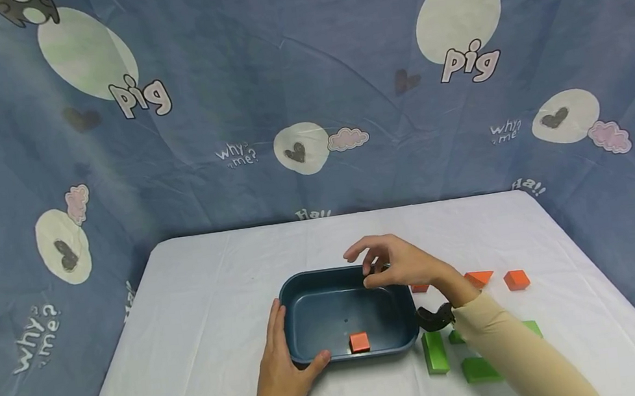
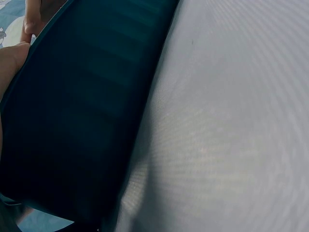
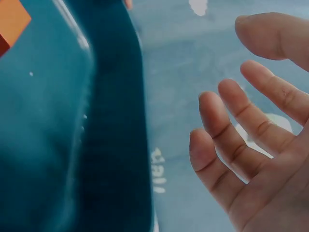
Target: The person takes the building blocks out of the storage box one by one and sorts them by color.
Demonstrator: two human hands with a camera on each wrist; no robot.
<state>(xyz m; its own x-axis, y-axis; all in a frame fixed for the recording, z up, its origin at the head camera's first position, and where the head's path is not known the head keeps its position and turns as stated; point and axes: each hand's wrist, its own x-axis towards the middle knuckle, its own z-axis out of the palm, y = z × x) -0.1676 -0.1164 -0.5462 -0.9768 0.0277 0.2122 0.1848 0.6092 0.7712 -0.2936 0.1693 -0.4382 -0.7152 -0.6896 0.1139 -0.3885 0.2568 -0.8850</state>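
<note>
A dark blue rectangular box (image 1: 337,320) stands on the white table, with one small orange block (image 1: 359,342) inside near the front wall. My left hand (image 1: 280,362) holds the box at its front left corner, fingers along the left side and thumb at the front rim. In the left wrist view the box's outer wall (image 2: 82,111) fills much of the picture. Above the back right corner hovers my right hand (image 1: 398,261), fingers loosely bent and spread apart. The right wrist view shows nothing in that hand (image 3: 260,140), beside the box's rim.
Right of the box lie an orange triangular block (image 1: 479,278), an orange cube (image 1: 517,280) and another orange block (image 1: 420,288) partly hidden by the right arm. Several green blocks (image 1: 435,353) lie nearer the front, some under the sleeve. A blue patterned cloth (image 1: 290,64) hangs behind.
</note>
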